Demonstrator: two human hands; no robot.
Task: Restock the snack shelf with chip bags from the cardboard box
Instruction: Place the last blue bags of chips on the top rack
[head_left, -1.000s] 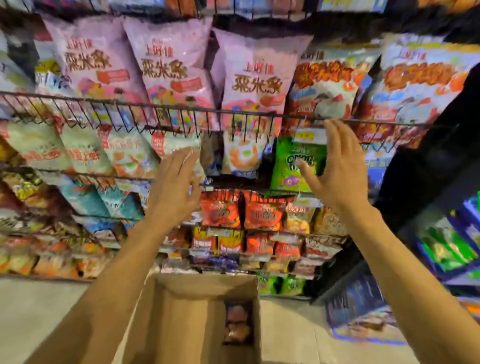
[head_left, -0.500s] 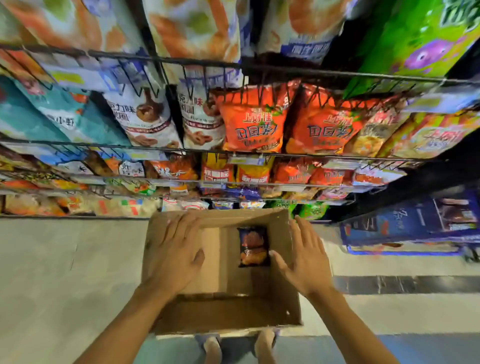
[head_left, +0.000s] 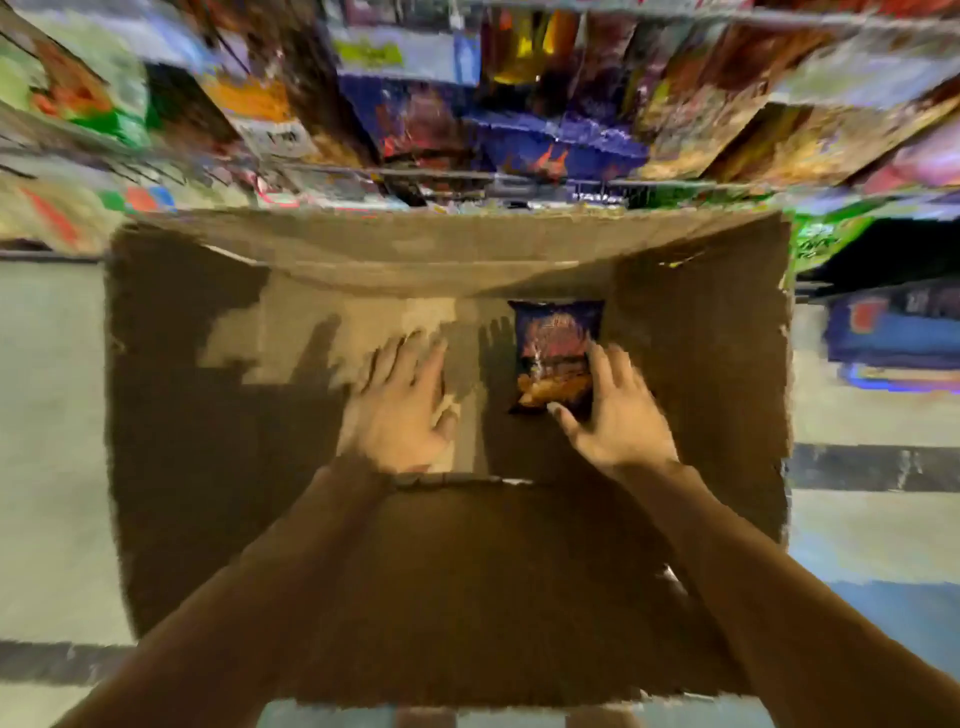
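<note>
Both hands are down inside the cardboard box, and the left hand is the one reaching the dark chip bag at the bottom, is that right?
Not quite. The head view shows the right hand at the dark chip bag, fingers spread at its near edge. The left hand lies open over bare cardboard beside it. Both are indeed inside the cardboard box.

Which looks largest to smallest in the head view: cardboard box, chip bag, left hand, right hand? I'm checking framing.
1. cardboard box, fills most of the frame.
2. left hand and right hand, look about alike; no ranking.
3. chip bag, partly covered by the right hand, so unsure.
</note>
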